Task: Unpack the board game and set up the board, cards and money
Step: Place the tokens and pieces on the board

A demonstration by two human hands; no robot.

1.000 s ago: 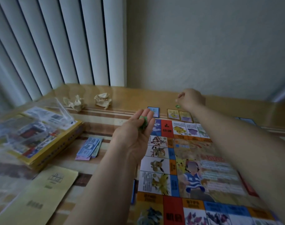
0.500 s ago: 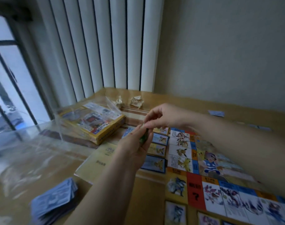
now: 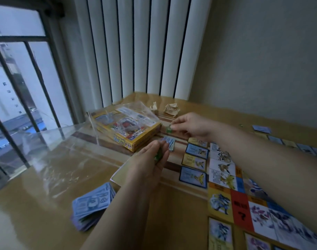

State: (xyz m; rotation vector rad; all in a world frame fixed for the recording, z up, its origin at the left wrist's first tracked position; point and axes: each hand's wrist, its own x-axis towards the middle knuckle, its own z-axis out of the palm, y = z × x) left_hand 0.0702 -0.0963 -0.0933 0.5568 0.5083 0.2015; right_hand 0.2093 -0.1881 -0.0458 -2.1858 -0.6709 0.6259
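green piece (image 3: 169, 129) pinched in right hand (image 3: 192, 126), other green pieces (image 3: 158, 156) in curled left hand (image 3: 148, 166)

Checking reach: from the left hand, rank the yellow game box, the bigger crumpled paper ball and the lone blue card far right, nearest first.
1. yellow game box, just left of the left hand.
2. crumpled paper ball, beyond the box.
3. blue card, far right.

The top blue banknote (image 3: 92, 204) reads "500"; a red board square (image 3: 241, 212) bears a "?".
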